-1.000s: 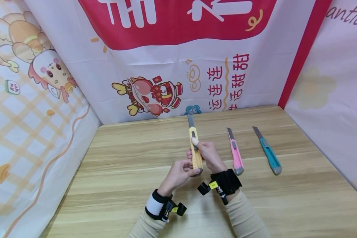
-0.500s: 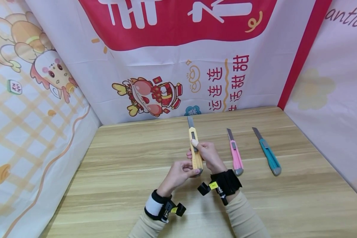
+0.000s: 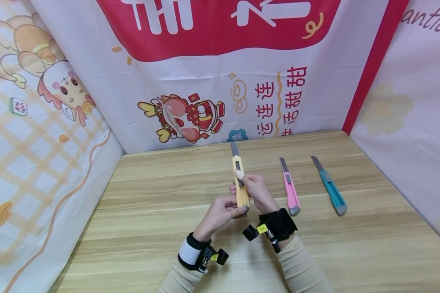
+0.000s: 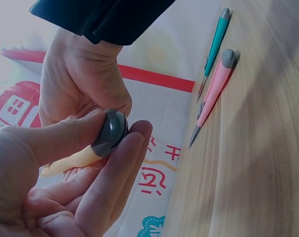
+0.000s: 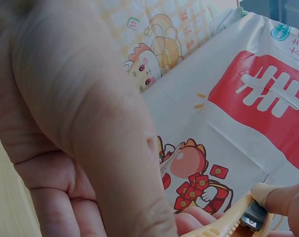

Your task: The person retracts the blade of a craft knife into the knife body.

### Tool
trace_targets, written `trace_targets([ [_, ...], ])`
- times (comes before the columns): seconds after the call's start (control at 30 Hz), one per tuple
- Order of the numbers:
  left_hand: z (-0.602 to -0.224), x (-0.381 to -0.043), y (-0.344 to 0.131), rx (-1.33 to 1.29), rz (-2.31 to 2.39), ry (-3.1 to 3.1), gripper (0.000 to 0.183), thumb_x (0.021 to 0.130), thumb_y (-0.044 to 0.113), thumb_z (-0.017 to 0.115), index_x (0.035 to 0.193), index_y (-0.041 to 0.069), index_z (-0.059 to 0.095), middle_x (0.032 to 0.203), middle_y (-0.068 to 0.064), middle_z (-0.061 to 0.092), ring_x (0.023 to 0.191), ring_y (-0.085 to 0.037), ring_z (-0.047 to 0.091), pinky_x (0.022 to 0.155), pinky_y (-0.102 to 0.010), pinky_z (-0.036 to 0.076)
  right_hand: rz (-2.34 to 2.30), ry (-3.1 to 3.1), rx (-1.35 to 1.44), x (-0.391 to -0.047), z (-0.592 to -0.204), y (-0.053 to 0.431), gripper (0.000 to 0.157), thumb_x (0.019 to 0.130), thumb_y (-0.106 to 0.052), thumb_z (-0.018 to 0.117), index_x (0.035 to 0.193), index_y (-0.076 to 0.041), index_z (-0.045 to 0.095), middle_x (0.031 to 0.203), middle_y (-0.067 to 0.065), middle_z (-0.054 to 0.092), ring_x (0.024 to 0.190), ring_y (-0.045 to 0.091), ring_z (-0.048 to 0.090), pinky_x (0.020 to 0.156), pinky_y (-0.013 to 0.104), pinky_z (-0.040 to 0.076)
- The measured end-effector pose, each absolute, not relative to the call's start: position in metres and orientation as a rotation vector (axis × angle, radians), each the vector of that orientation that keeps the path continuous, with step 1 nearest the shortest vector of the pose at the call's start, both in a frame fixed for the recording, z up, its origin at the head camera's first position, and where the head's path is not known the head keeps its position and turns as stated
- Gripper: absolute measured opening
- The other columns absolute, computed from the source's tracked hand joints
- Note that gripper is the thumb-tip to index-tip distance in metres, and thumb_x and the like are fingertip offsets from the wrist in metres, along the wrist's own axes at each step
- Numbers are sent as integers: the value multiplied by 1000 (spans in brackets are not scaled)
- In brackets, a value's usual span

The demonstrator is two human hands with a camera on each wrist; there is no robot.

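A yellow utility knife (image 3: 242, 199) is held up between both hands, its grey blade out and pointing at the back wall. My left hand (image 3: 217, 214) pinches the grey end cap (image 4: 110, 134) between thumb and fingers. Gripping the knife's body from the right is my right hand (image 3: 258, 192), its pale-covered thumb tip on the dark slider (image 5: 254, 214). In the right wrist view the left hand (image 5: 85, 113) fills the left side and hides part of the knife.
Right of the hands, a pink utility knife (image 3: 291, 191) and a teal utility knife (image 3: 333, 191) lie on the wooden table (image 3: 150, 228), blades out. Printed cloth (image 3: 190, 69) hangs behind the table and along both sides.
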State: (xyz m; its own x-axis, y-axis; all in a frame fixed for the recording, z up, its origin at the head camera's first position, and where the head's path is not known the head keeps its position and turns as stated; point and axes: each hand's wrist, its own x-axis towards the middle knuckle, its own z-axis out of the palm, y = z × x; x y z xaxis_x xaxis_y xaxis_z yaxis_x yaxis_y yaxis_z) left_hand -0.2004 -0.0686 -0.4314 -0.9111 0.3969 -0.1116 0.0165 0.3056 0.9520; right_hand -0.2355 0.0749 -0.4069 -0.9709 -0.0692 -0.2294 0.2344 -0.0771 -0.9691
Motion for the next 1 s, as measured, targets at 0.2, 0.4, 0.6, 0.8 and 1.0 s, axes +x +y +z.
trace_targets([
  [0.2, -429, -201, -70, 367, 1636, 2276, 25, 88, 12, 69, 106, -4, 67, 99, -23, 73, 88, -26, 74, 77, -36, 62, -2191, 1944, 203, -237, -408, 74, 53, 100, -37, 51, 109, 15, 61, 64, -5, 70, 61, 6, 69, 63, 22, 61],
  [0.4, -427, -200, -70, 371, 1633, 2298, 26, 88, 13, 69, 108, -4, 67, 100, -22, 74, 88, -27, 74, 75, -33, 62, -2168, 1920, 253, -237, -407, 74, 55, 98, -42, 52, 111, 11, 62, 65, -4, 71, 62, 7, 70, 65, 23, 61],
  [0.6, -428, -200, -69, 382, 1655, 2288, 25, 87, 12, 69, 106, -5, 68, 98, -24, 73, 87, -30, 74, 77, -40, 62, -2163, 1898, 229, -236, -405, 75, 55, 99, -42, 51, 108, 11, 62, 63, -4, 71, 60, 7, 70, 64, 23, 61],
  [0.8, -429, -200, -69, 388, 1658, 2273, 25, 87, 11, 70, 105, -6, 68, 97, -25, 73, 85, -29, 74, 79, -45, 62, -2175, 1905, 179, -236, -406, 77, 51, 99, -38, 51, 108, 11, 61, 63, -4, 71, 59, 7, 70, 63, 23, 61],
  [1.0, -429, -201, -69, 378, 1649, 2262, 25, 87, 12, 70, 105, -6, 68, 97, -24, 73, 85, -27, 75, 79, -43, 62, -2189, 1899, 180, -237, -408, 77, 50, 99, -37, 52, 105, 12, 61, 61, -4, 70, 58, 7, 69, 61, 22, 61],
])
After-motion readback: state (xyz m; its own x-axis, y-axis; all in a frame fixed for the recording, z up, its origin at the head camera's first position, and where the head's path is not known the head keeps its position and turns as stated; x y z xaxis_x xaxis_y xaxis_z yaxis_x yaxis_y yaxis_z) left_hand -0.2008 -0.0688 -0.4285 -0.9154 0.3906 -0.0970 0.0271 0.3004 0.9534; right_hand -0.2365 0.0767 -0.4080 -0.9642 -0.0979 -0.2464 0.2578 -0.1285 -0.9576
